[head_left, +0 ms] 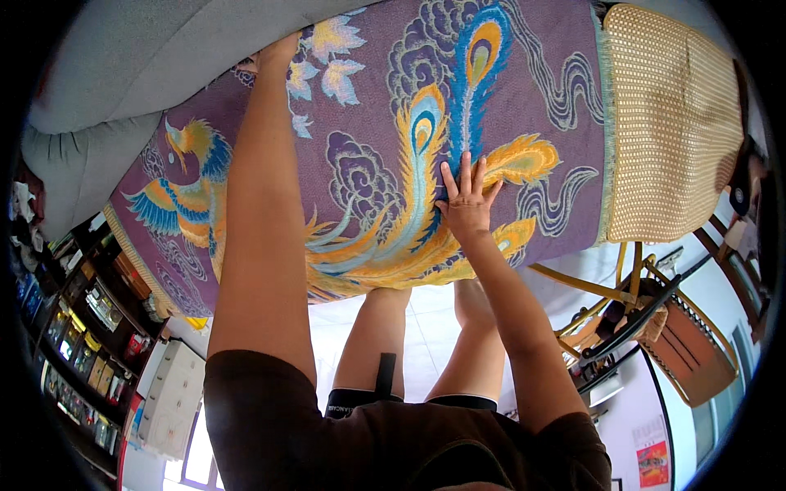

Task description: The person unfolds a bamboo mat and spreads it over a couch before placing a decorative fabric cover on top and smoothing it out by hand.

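A purple woven throw (352, 114) with a phoenix, feathers and cloud scrolls in orange, blue and yellow lies over the seat in front of me. My right hand (468, 211) rests flat on it, fingers spread, over the base of a blue feather. Nothing is in that hand. Across the throw, my left arm reaches to its far edge. There my left hand (274, 53) meets the line where the throw borders the grey sofa back (172, 57). Its fingers are mostly hidden, so their grip does not show.
A beige woven mat (671, 123) lies at the right, beside the throw's fringed edge. Below it stand a folding chair (692, 352) and yellowish wooden legs (573, 282). At the left are dark shelves (82, 352) with many small items and a white cabinet (172, 401).
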`<state>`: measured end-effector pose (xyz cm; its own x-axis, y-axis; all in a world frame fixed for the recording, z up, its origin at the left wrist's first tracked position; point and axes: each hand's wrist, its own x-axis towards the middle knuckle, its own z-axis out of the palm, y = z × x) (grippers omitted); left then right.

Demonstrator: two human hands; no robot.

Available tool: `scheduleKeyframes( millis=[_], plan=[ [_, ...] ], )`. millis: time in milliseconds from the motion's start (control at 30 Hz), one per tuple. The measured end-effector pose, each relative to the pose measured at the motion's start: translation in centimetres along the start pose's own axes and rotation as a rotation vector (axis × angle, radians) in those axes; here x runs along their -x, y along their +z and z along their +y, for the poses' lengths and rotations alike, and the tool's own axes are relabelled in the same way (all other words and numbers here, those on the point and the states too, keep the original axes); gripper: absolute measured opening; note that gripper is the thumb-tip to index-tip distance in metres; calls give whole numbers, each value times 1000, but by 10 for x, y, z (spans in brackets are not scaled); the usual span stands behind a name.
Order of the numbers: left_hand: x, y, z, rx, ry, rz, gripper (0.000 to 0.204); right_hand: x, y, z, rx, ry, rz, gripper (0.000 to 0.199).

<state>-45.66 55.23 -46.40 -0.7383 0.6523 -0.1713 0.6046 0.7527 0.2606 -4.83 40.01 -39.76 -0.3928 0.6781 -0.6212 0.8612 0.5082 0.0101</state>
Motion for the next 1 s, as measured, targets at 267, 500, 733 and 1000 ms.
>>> scheduleKeyframes(
  millis=[267, 500, 733, 1000],
  plan=[
    [33, 29, -30, -108, 349, 220, 71, -2, -8, -6, 15, 1, -21, 78],
    [30, 17, 13, -97, 326, 153, 72, 1, -3, -6, 25, -6, 5, 78],
    [42, 1, -4, -286, 430, -26, 70, 1, 0, -7, 47, -23, 31, 79],
    [284, 26, -32, -177, 705, -158, 67, 13, 6, 6, -18, -105, 157, 75]
  ],
)
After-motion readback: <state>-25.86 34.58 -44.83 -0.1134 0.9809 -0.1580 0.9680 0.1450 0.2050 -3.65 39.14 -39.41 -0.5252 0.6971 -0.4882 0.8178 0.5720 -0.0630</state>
